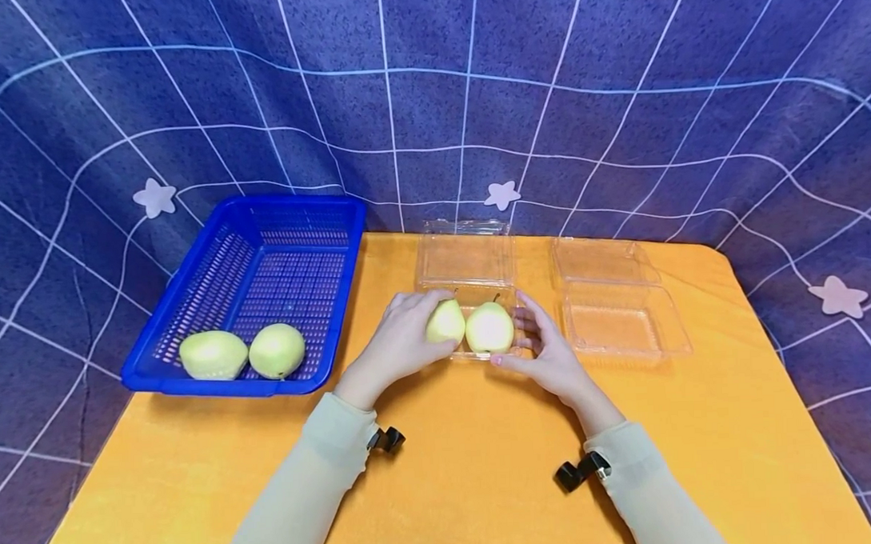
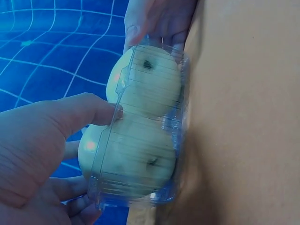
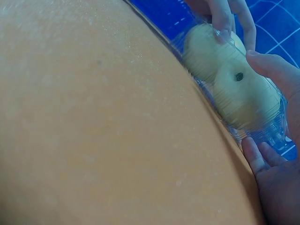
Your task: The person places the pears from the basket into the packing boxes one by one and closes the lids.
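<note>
While left grip (image 1: 407, 331) holds one pear (image 1: 447, 323) (of four), right grip (image 1: 549, 354) holds one of two containers (image 1: 466, 259).

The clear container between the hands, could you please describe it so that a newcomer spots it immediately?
On the yellow table, right of the blue basket, the left hand and right hand flank an open clear container. Two pale yellow fruits sit inside, whereas the similar container farther right holds none.

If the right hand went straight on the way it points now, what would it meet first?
Likely the end of the clear container, which the right hand seems to touch; then the nearer pear inside.
</note>
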Motion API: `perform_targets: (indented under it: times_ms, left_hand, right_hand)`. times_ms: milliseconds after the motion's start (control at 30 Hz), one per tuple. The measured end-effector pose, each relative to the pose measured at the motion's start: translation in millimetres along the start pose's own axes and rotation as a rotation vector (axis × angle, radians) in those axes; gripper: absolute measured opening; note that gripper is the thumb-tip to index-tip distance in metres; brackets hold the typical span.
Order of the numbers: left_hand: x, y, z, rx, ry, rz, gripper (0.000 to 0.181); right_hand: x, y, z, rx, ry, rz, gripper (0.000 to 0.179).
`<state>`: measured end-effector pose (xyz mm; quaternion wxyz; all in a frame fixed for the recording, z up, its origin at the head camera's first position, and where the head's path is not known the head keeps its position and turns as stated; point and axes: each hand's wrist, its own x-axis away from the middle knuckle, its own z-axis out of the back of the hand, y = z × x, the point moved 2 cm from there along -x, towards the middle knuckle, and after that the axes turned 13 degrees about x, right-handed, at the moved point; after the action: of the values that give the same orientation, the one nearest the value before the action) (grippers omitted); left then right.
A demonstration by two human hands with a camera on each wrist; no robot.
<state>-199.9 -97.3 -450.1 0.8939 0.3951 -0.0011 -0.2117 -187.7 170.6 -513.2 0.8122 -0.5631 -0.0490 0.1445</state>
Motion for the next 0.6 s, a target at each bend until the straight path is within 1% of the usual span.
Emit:
perform_targets:
  times_ms: [133, 300, 600]
  left_hand:
    - [0.1, 0.3, 0.0, -0.013, 0.008, 0.012, 0.071]
    - [1.9, 3.3, 1.0, -0.030, 0.010, 0.053, 0.077]
    - [2.2, 4.3, 1.4, -0.047, 0.016, 0.061, 0.081]
  right_hand:
    - [-0.3, 1.0, -0.3, -0.002, 0.002, 0.001, 0.116]
    - [-1.0, 2.0, -0.3, -0.001, 0.002, 0.009, 0.116]
    - [-0.8, 1.5, -0.9, -0.002, 0.010, 0.017, 0.116]
